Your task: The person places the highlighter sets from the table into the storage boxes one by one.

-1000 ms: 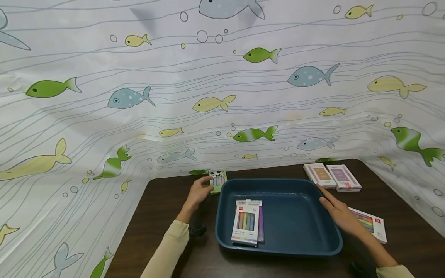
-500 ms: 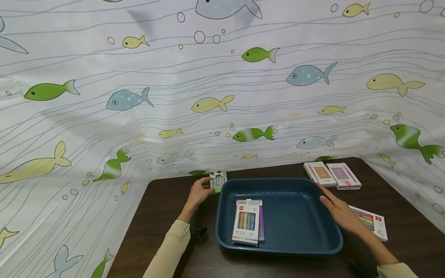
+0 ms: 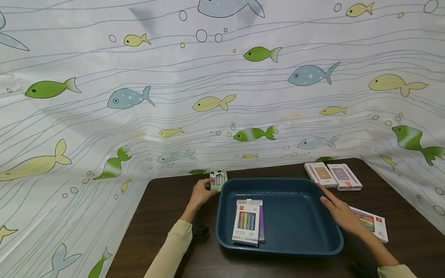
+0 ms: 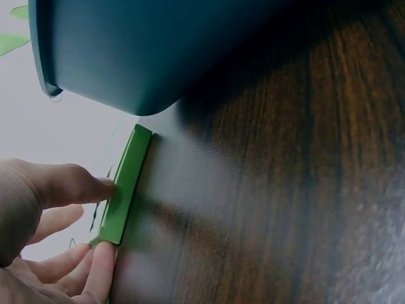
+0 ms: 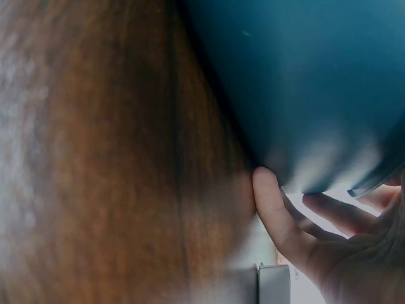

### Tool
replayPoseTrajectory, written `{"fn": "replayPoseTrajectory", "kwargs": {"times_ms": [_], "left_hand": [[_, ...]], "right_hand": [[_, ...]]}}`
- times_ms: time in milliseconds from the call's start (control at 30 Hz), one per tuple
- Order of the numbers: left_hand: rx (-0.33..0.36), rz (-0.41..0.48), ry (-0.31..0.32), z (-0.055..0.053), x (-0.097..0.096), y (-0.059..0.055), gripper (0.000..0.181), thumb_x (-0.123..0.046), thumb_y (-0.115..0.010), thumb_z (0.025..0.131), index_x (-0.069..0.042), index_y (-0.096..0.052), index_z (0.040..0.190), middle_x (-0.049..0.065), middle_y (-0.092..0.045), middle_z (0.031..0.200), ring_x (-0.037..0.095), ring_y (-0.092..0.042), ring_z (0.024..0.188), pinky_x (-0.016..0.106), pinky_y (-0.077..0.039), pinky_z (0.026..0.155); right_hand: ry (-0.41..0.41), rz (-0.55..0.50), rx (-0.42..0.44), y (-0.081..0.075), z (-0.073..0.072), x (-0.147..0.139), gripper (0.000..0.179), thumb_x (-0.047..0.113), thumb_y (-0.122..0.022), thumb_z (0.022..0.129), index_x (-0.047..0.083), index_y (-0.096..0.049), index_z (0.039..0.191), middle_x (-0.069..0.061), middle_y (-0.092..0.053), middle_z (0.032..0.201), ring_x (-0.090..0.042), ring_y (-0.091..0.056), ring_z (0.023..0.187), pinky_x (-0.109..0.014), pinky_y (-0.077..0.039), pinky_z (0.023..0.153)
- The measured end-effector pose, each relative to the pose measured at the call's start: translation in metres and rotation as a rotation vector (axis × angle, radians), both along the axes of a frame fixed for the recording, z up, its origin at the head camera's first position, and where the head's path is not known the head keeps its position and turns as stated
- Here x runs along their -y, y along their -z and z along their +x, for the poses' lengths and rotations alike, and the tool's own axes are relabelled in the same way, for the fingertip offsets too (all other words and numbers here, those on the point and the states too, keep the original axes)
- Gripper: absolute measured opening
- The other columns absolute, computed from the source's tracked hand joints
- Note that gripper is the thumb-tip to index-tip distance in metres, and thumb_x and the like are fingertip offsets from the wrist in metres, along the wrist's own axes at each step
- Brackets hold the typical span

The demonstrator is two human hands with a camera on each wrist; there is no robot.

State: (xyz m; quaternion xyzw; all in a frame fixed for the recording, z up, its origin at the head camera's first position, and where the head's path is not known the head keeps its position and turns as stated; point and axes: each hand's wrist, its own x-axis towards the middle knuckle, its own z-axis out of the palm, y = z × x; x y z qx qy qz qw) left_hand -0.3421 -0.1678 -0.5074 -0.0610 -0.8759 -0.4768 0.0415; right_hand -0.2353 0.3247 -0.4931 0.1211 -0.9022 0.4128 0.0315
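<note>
My left hand [image 3: 201,194] is at a small green box [image 3: 219,179] with a cow print and pale sticks on its front, just left of the tray. In the left wrist view, the thumb presses one long edge of the green box [image 4: 126,187] and fingertips meet its near end. My right hand [image 3: 338,212] holds the right side of a deep blue tray [image 3: 295,249], thumb at the rim. In the right wrist view, its fingers [image 5: 272,196] reach round the tray's outer wall [image 5: 304,95]. Inside the tray, a white box of coloured sticks [image 3: 246,226] overlaps a purple one [image 3: 261,227].
Two white boxes, one with an orange panel [image 3: 323,173] and one with a purple panel [image 3: 342,173], lie at the back right of the dark wooden table [image 3: 149,216]. A rainbow-striped box [image 3: 377,227] lies beyond the right forearm. A fish-print cloth [image 3: 180,116] hangs behind.
My left hand's fingers have shifted slightly and closed in on the green box. The right hand and the tray stay where they were.
</note>
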Motion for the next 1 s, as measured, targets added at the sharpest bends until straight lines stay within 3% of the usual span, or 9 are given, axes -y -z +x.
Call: {"fn": "replayPoseTrajectory", "kwargs": {"times_ms": [367, 633, 1000], "left_hand": [[-0.085, -0.113, -0.015, -0.0004, -0.0038, 0.0053, 0.048, -0.006, -0.083, 0.084, 0.000, -0.068, 0.129, 0.026, -0.050, 0.138, 0.045, -0.056, 0.117, 0.055, -0.050, 0.090], [-0.133, -0.138, -0.017, -0.0016, -0.0047, 0.0090, 0.047, -0.007, -0.085, 0.082, 0.002, -0.069, 0.125, 0.027, -0.051, 0.134, 0.043, -0.058, 0.112, 0.055, -0.050, 0.089], [-0.139, -0.143, -0.021, -0.0017, -0.0054, 0.0082, 0.044, -0.007, -0.085, 0.082, 0.003, -0.071, 0.122, 0.026, -0.051, 0.134, 0.043, -0.057, 0.111, 0.055, -0.049, 0.090]], "right_hand": [[0.007, 0.019, -0.010, 0.0018, -0.0001, 0.0001, 0.058, 0.035, -0.035, 0.113, 0.012, -0.019, 0.164, -0.036, -0.027, 0.156, -0.062, -0.033, 0.134, -0.075, -0.029, 0.097], [0.003, 0.008, -0.004, 0.0018, -0.0004, -0.0003, 0.058, 0.035, -0.035, 0.113, 0.013, -0.018, 0.164, -0.035, -0.026, 0.156, -0.062, -0.032, 0.134, -0.076, -0.029, 0.097], [-0.001, 0.003, -0.001, 0.0016, -0.0011, -0.0005, 0.059, 0.036, -0.035, 0.113, 0.014, -0.017, 0.165, -0.034, -0.026, 0.157, -0.061, -0.032, 0.134, -0.076, -0.028, 0.098]]}}
